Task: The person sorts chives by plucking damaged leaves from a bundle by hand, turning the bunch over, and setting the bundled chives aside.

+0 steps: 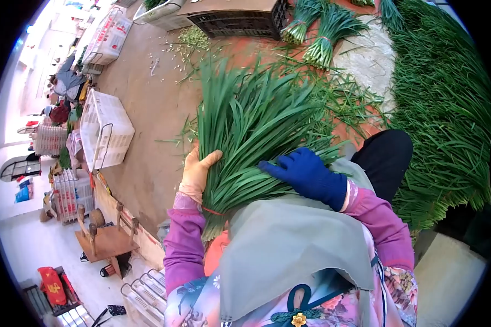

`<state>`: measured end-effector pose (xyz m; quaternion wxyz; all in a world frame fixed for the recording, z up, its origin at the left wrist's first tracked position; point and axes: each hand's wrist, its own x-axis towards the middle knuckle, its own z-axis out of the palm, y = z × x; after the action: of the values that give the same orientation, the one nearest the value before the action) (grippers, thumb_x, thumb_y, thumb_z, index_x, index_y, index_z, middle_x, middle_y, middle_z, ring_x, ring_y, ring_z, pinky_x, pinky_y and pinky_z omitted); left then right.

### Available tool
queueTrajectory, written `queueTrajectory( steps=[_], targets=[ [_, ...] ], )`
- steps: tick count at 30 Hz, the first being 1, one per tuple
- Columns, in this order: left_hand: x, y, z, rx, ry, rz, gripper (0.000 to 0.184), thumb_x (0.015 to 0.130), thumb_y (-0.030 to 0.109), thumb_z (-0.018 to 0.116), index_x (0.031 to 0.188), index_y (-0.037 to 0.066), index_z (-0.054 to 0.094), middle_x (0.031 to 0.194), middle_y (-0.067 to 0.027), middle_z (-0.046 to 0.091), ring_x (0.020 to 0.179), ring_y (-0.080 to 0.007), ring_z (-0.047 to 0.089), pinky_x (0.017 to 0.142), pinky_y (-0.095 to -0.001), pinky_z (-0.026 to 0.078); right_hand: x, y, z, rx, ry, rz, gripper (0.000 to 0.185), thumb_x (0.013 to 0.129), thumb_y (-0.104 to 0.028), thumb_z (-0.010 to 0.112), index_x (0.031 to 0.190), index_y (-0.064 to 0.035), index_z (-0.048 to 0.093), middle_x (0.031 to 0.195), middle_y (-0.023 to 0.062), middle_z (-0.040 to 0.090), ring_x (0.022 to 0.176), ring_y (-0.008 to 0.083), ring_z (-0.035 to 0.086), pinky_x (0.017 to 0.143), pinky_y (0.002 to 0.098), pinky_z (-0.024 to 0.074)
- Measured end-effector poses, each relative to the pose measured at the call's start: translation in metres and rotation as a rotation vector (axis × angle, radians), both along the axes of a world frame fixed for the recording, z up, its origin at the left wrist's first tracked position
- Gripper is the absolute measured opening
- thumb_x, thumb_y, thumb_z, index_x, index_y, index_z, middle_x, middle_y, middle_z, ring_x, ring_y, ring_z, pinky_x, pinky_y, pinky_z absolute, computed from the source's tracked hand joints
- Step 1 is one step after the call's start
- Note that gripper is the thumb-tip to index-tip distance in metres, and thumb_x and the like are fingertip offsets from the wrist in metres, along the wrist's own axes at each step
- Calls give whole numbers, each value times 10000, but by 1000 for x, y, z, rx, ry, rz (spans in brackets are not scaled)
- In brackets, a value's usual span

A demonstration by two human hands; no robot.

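A large bunch of garlic chives (251, 125) lies across my lap, its long green leaves fanned out away from me. A red band (215, 212) circles it near the pale stem ends. My left hand (197, 170), in a cream-coloured glove, grips the bunch's left side, thumb over the leaves and the other fingers mostly hidden. On the right side, my right hand (305, 173) in a dark blue glove is curled over the leaves, with one finger stretched across them. A grey apron (289, 240) covers my lap below the bunch.
A deep heap of chives (447, 109) fills the right side. Tied bunches (330, 38) lie ahead near a dark crate (240, 23). Loose leaf scraps (346, 101) litter the floor. A white basket (109, 131) and an upturned wooden stool (106, 240) stand left; another person (70, 82) is farther off.
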<state>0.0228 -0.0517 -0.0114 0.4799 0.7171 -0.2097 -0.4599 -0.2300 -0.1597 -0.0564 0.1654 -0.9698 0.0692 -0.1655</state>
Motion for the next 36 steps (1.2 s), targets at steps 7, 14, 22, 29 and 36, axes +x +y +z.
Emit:
queueTrajectory(
  steps=[7,14,22,29,36],
  targets=[
    [-2,5,-8,-33,190,271,302,810,-22,603,1106,-48,551,961,-126,645,781,-209,644,697,-313,553,7,-25,8,294,-169,-9,636,730,-296,701,1295,-125,465,1107,133,580,907,343,574,763,388,470],
    [-12,10,-11,-150,76,208,360,780,-24,645,1126,-45,546,997,-113,643,808,-184,631,747,-289,525,38,-64,45,543,-541,-100,190,829,-226,633,976,-105,628,852,96,633,769,280,612,650,357,489],
    [-21,10,-4,-166,-8,189,396,779,-36,641,1159,-33,529,1033,-97,635,878,-174,612,807,-277,497,79,-73,27,1153,-369,-375,360,887,-78,504,1244,-44,482,1057,118,625,697,174,629,631,269,503],
    [-15,10,-8,-143,18,177,396,782,-40,636,1162,-34,526,1044,-100,631,876,-177,614,814,-281,497,78,-70,21,1631,-322,-226,553,870,-79,500,1378,-35,285,1207,152,528,649,125,597,585,253,500],
    [-19,10,-19,-209,-109,105,639,762,38,701,1309,-25,379,1158,-112,574,1013,-188,559,903,-287,440,76,-77,21,1636,-621,-362,560,853,-62,527,1363,-16,302,1116,121,564,668,121,587,571,253,488]
  ],
)
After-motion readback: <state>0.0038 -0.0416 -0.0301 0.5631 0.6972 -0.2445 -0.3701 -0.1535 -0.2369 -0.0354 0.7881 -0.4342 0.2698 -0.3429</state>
